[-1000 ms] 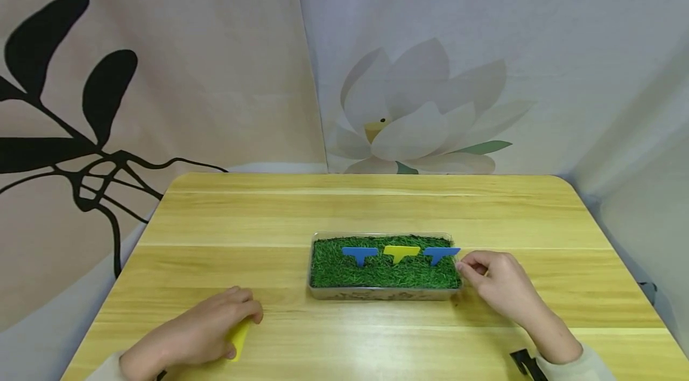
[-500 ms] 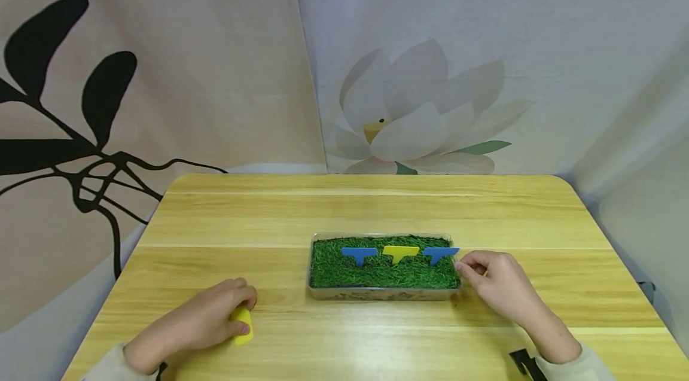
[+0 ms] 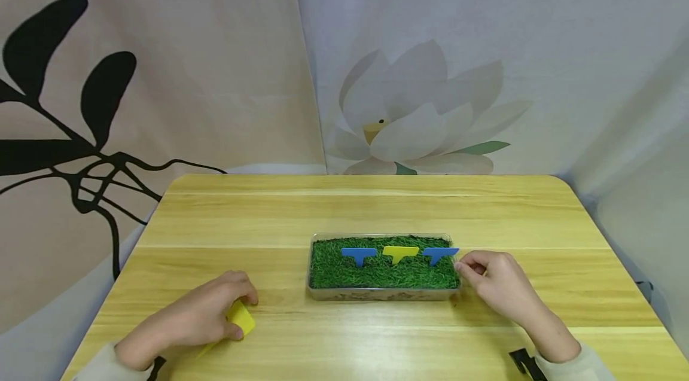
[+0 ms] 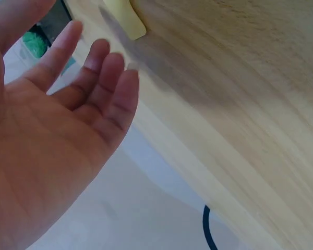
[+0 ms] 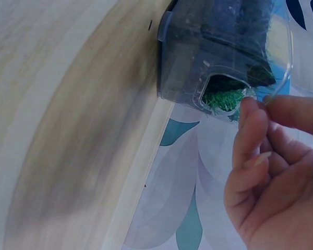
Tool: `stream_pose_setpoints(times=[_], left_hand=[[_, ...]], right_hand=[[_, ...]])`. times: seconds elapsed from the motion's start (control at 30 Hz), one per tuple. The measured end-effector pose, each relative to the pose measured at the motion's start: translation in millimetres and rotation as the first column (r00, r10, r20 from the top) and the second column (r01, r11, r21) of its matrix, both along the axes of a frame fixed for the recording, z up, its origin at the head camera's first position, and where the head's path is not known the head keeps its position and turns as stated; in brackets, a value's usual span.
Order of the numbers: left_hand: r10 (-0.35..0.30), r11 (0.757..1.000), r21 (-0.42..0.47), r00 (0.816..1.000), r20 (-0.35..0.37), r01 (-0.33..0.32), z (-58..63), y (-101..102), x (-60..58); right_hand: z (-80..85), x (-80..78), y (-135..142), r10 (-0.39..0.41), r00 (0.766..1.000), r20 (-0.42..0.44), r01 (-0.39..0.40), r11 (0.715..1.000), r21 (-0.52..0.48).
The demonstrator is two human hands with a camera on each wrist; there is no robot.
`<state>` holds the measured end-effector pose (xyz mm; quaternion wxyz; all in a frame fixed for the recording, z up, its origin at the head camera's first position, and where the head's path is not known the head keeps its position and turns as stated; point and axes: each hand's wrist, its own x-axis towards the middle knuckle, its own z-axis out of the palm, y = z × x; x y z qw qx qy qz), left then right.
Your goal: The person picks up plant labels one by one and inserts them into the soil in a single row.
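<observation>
In the head view, my left hand (image 3: 212, 312) holds a yellow T-shaped plant label (image 3: 240, 317) between thumb and fingers, just over the table at left. Its thin stem points toward the lower left. The left wrist view shows part of the yellow label (image 4: 126, 20) past my loosely bent fingers; the grip itself is out of that frame. My right hand (image 3: 497, 282) pinches the right rim of a clear plastic box (image 5: 185, 67) filled with green artificial grass (image 3: 377, 278). Standing in the grass are a blue label (image 3: 359, 253), a yellow label (image 3: 400, 252) and another blue label (image 3: 439, 253).
The box stands near the middle of the wooden table (image 3: 258, 213). Printed fabric (image 3: 226, 70) with leaves and a flower hangs behind the table's back edge. A black strap (image 3: 527, 363) is at my right wrist.
My left hand has turned the yellow label, so its stem shows at the lower left and its wide face tilts upward. The right hand and the box stay put.
</observation>
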<state>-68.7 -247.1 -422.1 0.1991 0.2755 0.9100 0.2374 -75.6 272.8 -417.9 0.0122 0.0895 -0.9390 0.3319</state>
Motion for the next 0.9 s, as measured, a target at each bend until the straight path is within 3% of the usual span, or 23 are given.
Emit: stream_pose_setpoints(times=[0.1,0.37,0.63,0.9], left_hand=[[-0.016,1.000,-0.008,1.000,0.013,0.016,-3.1,-0.2,-0.5],[-0.003,0.997,-0.079,0.998,-0.057,-0.001,-9.0,-2.6,-3.7],[0.089,0.992,-0.095,0.996,0.025,-0.086,-9.4,-2.9,-5.5],[0.113,0.993,-0.049,0.992,0.048,-0.111,-11.6,-3.9,-4.5]], right_hand=[[-0.2,-0.3,-0.2,0.004,1.000,-0.002,-0.004,1.000,0.000],[0.0,-0.6,-0.7,0.003,1.000,-0.014,-0.003,1.000,0.003],[0.4,-0.9,-1.0,0.006,1.000,-0.017,-0.006,1.000,0.005],[0.6,-0.4,-0.6,0.010,0.999,-0.032,-0.010,1.000,0.011]])
